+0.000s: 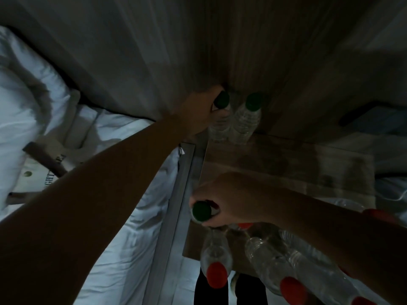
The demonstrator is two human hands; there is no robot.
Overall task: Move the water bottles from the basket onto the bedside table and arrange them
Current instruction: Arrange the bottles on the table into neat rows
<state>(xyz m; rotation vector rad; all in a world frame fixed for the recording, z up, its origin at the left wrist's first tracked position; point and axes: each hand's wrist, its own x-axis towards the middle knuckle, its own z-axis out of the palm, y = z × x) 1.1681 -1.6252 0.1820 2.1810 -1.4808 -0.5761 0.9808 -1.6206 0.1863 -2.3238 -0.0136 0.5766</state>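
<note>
Reaching to the far left corner of the worktop (pixel 286 164), the left grip (pixel 198 113) curls its fingers round the neck of a green-capped bottle (pixel 220 126), with the cap showing just right of the knuckles. That bottle stands upright on the worktop's far edge, close against the wooden wall panel (pixel 264 51). A second green-capped bottle (pixel 246 122) stands just beside it on the right, and the two bodies look to be touching or nearly so.

Nearer, at the worktop's near left edge, the right grip (pixel 233 199) closes round the neck of a third green-capped bottle (pixel 201 211). Its cap sticks out to the left of the fingers, and its body is hidden below the hand, so whether it rests on the worktop cannot be told.

Below the right forearm, a red-capped bottle (pixel 215 258) and a larger red-capped bottle (pixel 275 260) lie tilted with their caps toward the viewer. What holds them is too dark to make out.

Left of the worktop lies the bed (pixel 132 216), with white sheets, a pillow (pixel 26 84) and a printed card (pixel 44 170).
</note>
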